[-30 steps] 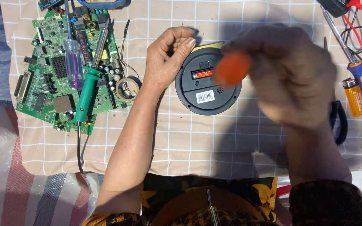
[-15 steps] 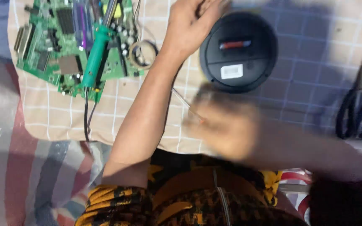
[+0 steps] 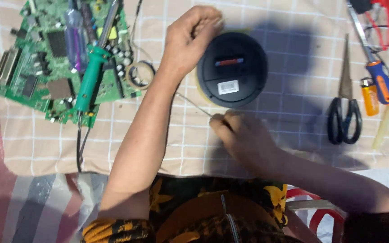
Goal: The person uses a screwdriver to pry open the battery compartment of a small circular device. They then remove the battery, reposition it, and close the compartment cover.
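Note:
A round black device [image 3: 233,68] with a white label lies face down on the checkered cloth [image 3: 293,135]. My left hand [image 3: 190,40] rests at its upper left rim, fingers curled and pinching the edge. My right hand [image 3: 244,139] sits on the cloth just below the device. It is closed around a screwdriver whose thin metal shaft [image 3: 193,105] sticks out up and to the left, passing close to my left forearm. The screwdriver's handle is hidden inside the fist.
A green circuit board [image 3: 37,76] lies at the far left with a green-handled soldering iron [image 3: 91,76] on it, and a small tape roll [image 3: 139,74] beside it. Black scissors [image 3: 345,108], an orange lighter [image 3: 369,96] and a blue-and-orange screwdriver [image 3: 379,78] lie at the right.
My right hand came down from over the device to the cloth below it, still holding the screwdriver. My left hand stayed at the device's rim. The view shifted.

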